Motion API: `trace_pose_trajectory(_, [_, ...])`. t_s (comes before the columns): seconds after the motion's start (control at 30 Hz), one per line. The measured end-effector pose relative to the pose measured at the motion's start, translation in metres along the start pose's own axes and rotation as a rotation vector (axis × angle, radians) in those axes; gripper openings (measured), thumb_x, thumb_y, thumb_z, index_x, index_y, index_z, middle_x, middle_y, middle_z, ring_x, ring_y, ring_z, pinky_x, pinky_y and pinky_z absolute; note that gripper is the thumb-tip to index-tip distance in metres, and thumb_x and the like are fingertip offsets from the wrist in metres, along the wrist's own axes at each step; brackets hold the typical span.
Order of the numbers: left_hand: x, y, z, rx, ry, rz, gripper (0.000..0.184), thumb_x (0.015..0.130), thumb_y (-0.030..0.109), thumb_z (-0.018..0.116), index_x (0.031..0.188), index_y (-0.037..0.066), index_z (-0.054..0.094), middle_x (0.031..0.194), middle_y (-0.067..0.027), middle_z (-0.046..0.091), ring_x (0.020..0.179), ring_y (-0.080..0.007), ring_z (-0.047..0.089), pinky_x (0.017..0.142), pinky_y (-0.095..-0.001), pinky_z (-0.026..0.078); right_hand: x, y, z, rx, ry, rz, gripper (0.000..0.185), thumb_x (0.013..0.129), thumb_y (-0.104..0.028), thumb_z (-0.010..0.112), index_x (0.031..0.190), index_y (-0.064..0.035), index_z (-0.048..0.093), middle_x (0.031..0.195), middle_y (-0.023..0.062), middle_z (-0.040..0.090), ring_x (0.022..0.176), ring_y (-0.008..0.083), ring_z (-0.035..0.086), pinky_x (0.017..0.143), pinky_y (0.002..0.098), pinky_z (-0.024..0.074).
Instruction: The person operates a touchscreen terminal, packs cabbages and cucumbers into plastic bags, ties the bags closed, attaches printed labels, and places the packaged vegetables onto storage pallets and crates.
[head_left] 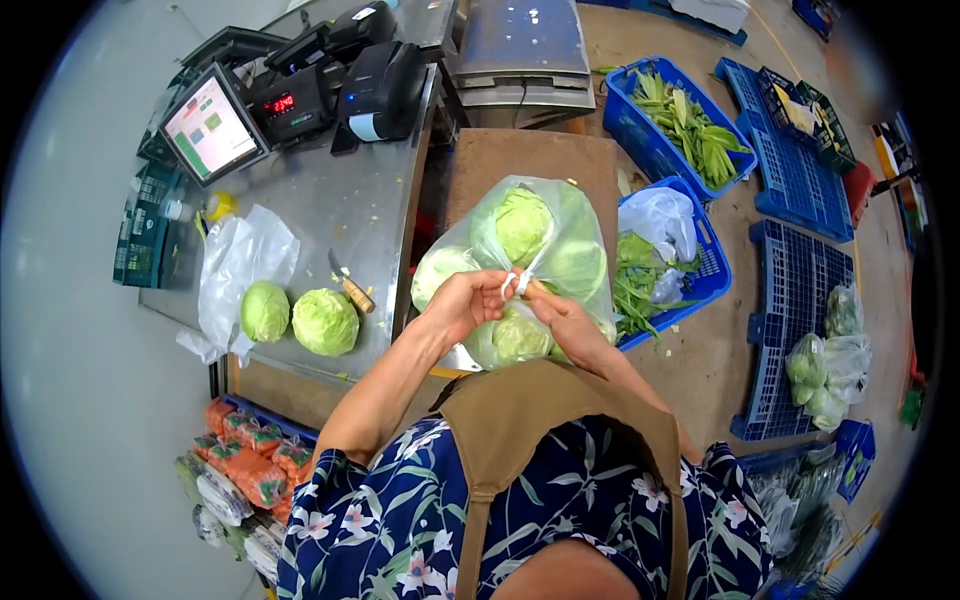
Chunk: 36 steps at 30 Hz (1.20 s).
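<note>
A clear plastic bag (572, 205) full of several green cabbages (522, 226) stands in front of me on a brown board (570, 150). Its gathered neck is twisted into a white knot (520, 284) at the middle. My left hand (472, 300) pinches one twisted end of the bag's neck from the left. From the other side, my right hand (568, 318) is closed on the neck just right of the knot. Both hands rest close against the bag, fingertips nearly meeting.
On the steel table (370, 220) at left lie two loose cabbages (325, 322), a wooden-handled knife (352, 287) and a crumpled plastic bag (240, 265). A screen (212, 125) and a printer (380, 92) stand behind. Blue crates (712, 265) of greens sit at right.
</note>
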<state>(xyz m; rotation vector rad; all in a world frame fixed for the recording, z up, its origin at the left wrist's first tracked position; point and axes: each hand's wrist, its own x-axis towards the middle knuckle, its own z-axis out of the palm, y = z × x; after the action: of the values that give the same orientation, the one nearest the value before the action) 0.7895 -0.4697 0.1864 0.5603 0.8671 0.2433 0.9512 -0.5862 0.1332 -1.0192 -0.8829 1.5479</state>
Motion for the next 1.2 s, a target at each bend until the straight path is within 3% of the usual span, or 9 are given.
trace_pose_trajectory(0.03, [-0.001, -0.001, -0.003, -0.009, -0.004, -0.001, 0.021, 0.091, 0.01, 0.047, 0.102, -0.001, 0.06, 0.078, -0.0002, 0.058, 0.061, -0.0082, 0.047, 0.057, -0.0228, 0.039, 0.0, 0.003, 0.001, -0.185, -0.014, -0.027, 0.048, 0.099, -0.027, 0.044, 0.14, -0.0028, 0.04, 0.149, 0.0169, 0.03, 0.139, 0.0247, 0.025, 0.11, 0.0355, 0.0225])
trace_pose_trajectory(0.13, [-0.001, -0.002, -0.011, 0.032, -0.077, -0.014, 0.024, 0.092, 0.008, 0.046, 0.11, -0.002, 0.059, 0.084, -0.0019, 0.061, 0.067, -0.0097, 0.054, 0.066, -0.0257, 0.048, 0.005, 0.003, 0.002, -0.122, -0.023, -0.007, 0.049, 0.1, -0.03, 0.042, 0.14, -0.0023, 0.039, 0.151, 0.018, 0.026, 0.142, 0.0253, 0.017, 0.112, 0.0334, 0.0177])
trace_pose_trajectory(0.4, [0.008, 0.008, -0.022, 0.324, -0.202, -0.123, 0.023, 0.092, 0.005, 0.054, 0.114, 0.0, 0.058, 0.098, -0.0078, 0.065, 0.084, -0.0163, 0.065, 0.081, -0.0351, 0.056, 0.016, 0.006, 0.001, -0.277, -0.078, -0.018, 0.045, 0.097, -0.022, 0.045, 0.137, 0.0, 0.041, 0.151, 0.0181, 0.026, 0.141, 0.0262, 0.019, 0.113, 0.0329, 0.0168])
trace_pose_trajectory(0.53, [0.016, 0.005, -0.02, 0.674, -0.236, -0.039, 0.019, 0.089, 0.007, 0.061, 0.107, 0.002, 0.065, 0.095, -0.0075, 0.069, 0.075, -0.0155, 0.068, 0.067, -0.0283, 0.057, 0.015, 0.01, -0.005, -0.291, 0.163, -0.112, 0.034, 0.089, -0.009, 0.052, 0.121, 0.0018, 0.058, 0.121, 0.0144, 0.059, 0.111, 0.0191, 0.054, 0.095, 0.0288, 0.0407])
trace_pose_trajectory(0.67, [0.006, 0.008, -0.001, 1.048, -0.147, 0.084, 0.016, 0.09, 0.007, 0.06, 0.103, 0.001, 0.067, 0.086, -0.0085, 0.069, 0.067, -0.014, 0.067, 0.056, -0.0256, 0.055, 0.018, 0.011, 0.003, -0.352, 0.297, -0.197, 0.026, 0.083, -0.003, 0.06, 0.108, 0.0027, 0.065, 0.088, 0.0065, 0.069, 0.08, 0.0127, 0.063, 0.069, 0.025, 0.0494])
trace_pose_trajectory(0.73, [0.0, 0.009, 0.005, 1.252, -0.075, 0.115, 0.017, 0.089, 0.008, 0.06, 0.104, 0.002, 0.068, 0.081, -0.0087, 0.069, 0.061, -0.0136, 0.066, 0.053, -0.0263, 0.055, 0.02, 0.013, 0.006, -0.27, 0.324, -0.223, 0.021, 0.083, -0.001, 0.061, 0.103, 0.0047, 0.064, 0.085, 0.0053, 0.067, 0.077, 0.011, 0.062, 0.066, 0.0249, 0.0485])
trace_pose_trajectory(0.8, [0.002, -0.002, -0.001, 1.146, -0.029, 0.185, 0.018, 0.088, 0.008, 0.061, 0.103, 0.0, 0.068, 0.077, -0.0085, 0.069, 0.056, -0.0128, 0.065, 0.048, -0.025, 0.052, 0.025, 0.025, 0.007, -0.032, 0.316, -0.263, 0.018, 0.084, -0.001, 0.061, 0.101, 0.0049, 0.064, 0.085, 0.0054, 0.067, 0.076, 0.0101, 0.061, 0.065, 0.0247, 0.0483])
trace_pose_trajectory(1.0, [0.004, -0.016, -0.002, 0.741, 0.172, 0.337, 0.019, 0.087, 0.007, 0.062, 0.1, -0.006, 0.067, 0.079, -0.0097, 0.069, 0.053, -0.0132, 0.063, 0.046, -0.0236, 0.051, 0.018, 0.014, 0.02, -0.016, 0.458, -0.283, 0.005, 0.083, 0.001, 0.062, 0.085, 0.0013, 0.058, 0.075, 0.002, 0.062, 0.07, 0.0044, 0.057, 0.057, 0.02, 0.0432])
trace_pose_trajectory(1.2, [0.017, -0.037, 0.0, 1.103, 0.561, 0.859, 0.014, 0.078, 0.007, 0.067, 0.091, 0.002, 0.07, 0.077, -0.0117, 0.067, 0.058, -0.0203, 0.063, 0.056, -0.0329, 0.05, 0.005, -0.005, 0.018, -0.341, 0.331, -0.183, 0.007, 0.082, 0.001, 0.063, 0.084, -0.0017, 0.056, 0.065, -0.0043, 0.05, 0.057, 0.0001, 0.044, 0.047, 0.0195, 0.0306])
